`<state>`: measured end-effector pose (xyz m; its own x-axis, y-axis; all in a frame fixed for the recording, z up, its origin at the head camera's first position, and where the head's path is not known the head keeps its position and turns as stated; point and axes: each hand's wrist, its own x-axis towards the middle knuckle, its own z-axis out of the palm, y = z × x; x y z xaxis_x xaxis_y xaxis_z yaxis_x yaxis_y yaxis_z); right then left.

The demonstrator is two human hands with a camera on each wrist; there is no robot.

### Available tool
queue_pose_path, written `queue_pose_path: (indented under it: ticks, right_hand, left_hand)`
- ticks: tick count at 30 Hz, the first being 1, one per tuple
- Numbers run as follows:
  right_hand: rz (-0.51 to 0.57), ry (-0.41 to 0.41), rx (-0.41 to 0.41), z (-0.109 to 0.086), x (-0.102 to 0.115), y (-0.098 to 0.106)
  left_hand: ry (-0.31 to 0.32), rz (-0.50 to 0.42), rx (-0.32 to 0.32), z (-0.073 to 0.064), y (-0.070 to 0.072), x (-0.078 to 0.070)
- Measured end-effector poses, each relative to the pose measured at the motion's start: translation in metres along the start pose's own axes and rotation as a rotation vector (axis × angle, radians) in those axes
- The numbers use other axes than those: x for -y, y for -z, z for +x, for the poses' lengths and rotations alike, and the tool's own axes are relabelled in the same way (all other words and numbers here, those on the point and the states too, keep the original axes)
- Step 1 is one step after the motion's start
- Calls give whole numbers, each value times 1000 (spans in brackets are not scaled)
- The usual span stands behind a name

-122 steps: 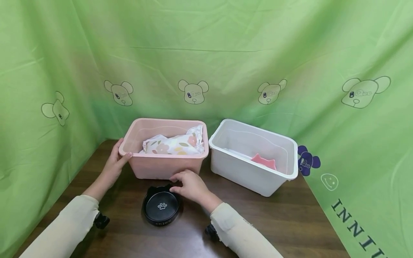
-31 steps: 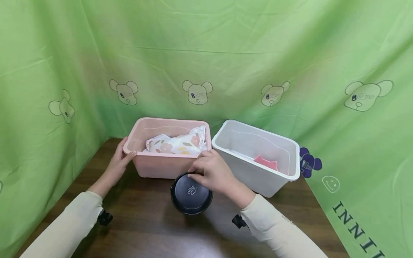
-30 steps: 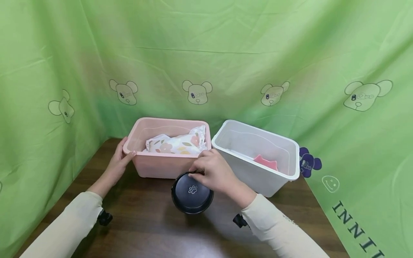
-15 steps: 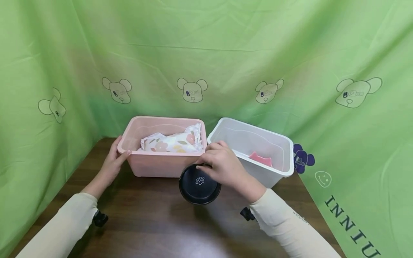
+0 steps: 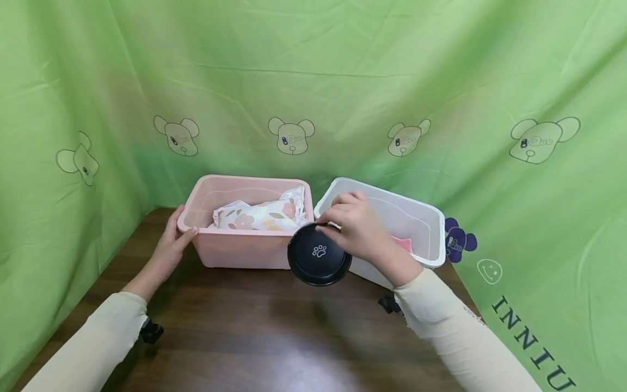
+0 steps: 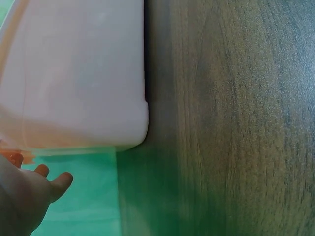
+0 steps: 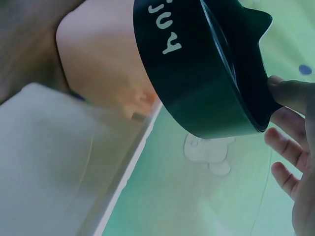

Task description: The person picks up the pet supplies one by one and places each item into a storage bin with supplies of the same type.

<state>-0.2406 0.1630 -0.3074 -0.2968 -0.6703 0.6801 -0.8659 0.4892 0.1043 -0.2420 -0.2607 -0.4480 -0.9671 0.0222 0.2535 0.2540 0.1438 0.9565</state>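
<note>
My right hand (image 5: 360, 228) pinches the far rim of a black pet bowl (image 5: 318, 269), raised off the table and tilted, its white paw print towards me. In the right wrist view the bowl (image 7: 197, 93) shows pale lettering on its side and a pointed ear on the rim, with thumb and fingers at that rim. It overlaps the neighbouring corners of a pink bin (image 5: 240, 251) and a white bin (image 5: 430, 218). My left hand (image 5: 168, 247) grips the pink bin's front left corner, thumb over the rim. A floral-print white cloth bundle (image 5: 262, 215) lies inside the pink bin.
Inside the white bin is a pink ear-shaped object (image 5: 404, 243), partly hidden by my right hand. Both bins stand side by side at the back of the brown wooden table (image 5: 235, 326). A green curtain (image 5: 343, 54) with bear prints hangs behind and at the sides.
The black bowl was on the table; my right hand has taken hold of its rim, lifted it and carried it rightward and up towards the white bin. My left hand stays on the pink bin.
</note>
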Motion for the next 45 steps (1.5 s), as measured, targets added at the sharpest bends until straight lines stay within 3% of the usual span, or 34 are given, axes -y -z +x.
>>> queue_pose_path:
  ticks: [14,23,35,45]
  right_hand:
    - [-149,-86,-70,7,-42,26]
    - [-217,-115,-72,10,-70,35]
    - [-214,-261,-19,11,-101,40]
    - [-283,-337,100,12,-126,36]
  left_hand:
    - [-20,8,-12,0,-1,1]
    - [-24,2,-21,0,-1,1]
    - [-21,2,-7,-1,0,1]
    - [-20,12,-6,-1,1,1]
